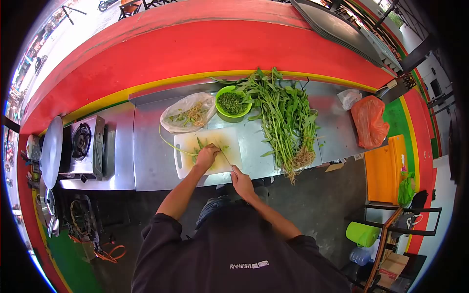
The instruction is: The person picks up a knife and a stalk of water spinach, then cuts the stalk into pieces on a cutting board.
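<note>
My left hand [208,155] is closed on green leaves [199,145] over the white cutting board [183,169], whose surface is stained yellow-green. A long pale stem [171,145] trails from that hand past the board's left side. My right hand [241,181] grips a knife [226,159] at the board's front right, its blade pointing up toward the left hand. Behind the board lies a clear plastic bag [172,113] with roots and stem scraps. Beside it stands a green bowl [234,118] of chopped leaves. A large bunch of leafy stems with roots [281,119] lies to the right.
A gas stove [84,141] and a big round pan lid [52,150] are at the left. On the counter's right end sit a red plastic bag [370,122] and a small clear bag [349,98]. A red wall [205,51] runs behind the steel counter [151,166].
</note>
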`<state>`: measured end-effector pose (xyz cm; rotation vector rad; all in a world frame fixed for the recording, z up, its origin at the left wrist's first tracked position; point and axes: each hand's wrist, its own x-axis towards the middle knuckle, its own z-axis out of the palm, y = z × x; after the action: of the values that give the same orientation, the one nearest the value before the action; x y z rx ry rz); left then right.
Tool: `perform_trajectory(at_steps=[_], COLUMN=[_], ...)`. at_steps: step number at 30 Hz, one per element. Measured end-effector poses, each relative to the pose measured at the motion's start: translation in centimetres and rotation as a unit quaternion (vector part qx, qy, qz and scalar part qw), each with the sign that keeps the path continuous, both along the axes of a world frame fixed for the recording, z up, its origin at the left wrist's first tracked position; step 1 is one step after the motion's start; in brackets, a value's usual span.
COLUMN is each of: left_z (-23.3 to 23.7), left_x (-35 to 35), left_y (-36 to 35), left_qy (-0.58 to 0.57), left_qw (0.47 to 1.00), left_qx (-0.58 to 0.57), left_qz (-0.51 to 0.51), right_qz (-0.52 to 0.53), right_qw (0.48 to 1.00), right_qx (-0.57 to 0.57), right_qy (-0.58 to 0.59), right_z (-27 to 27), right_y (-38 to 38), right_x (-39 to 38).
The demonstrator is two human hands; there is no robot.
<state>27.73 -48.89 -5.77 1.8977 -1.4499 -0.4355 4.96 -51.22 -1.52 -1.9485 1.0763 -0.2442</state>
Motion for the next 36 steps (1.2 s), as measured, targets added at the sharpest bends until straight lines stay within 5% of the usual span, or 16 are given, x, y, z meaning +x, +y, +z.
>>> perform_trajectory(at_steps=[36], left_z=[-1.0], left_x=[-0.3], left_y=[0.3], left_qy=[-0.034], left_qw=[0.999], left_qx=[-0.001], left_qz=[0.024], right_qz=[-0.018], right_qw=[1.000], right_qx=[0.012], right_qy=[-0.020], right_z=[0.6], right_y=[-0.2], right_x=[-0.7])
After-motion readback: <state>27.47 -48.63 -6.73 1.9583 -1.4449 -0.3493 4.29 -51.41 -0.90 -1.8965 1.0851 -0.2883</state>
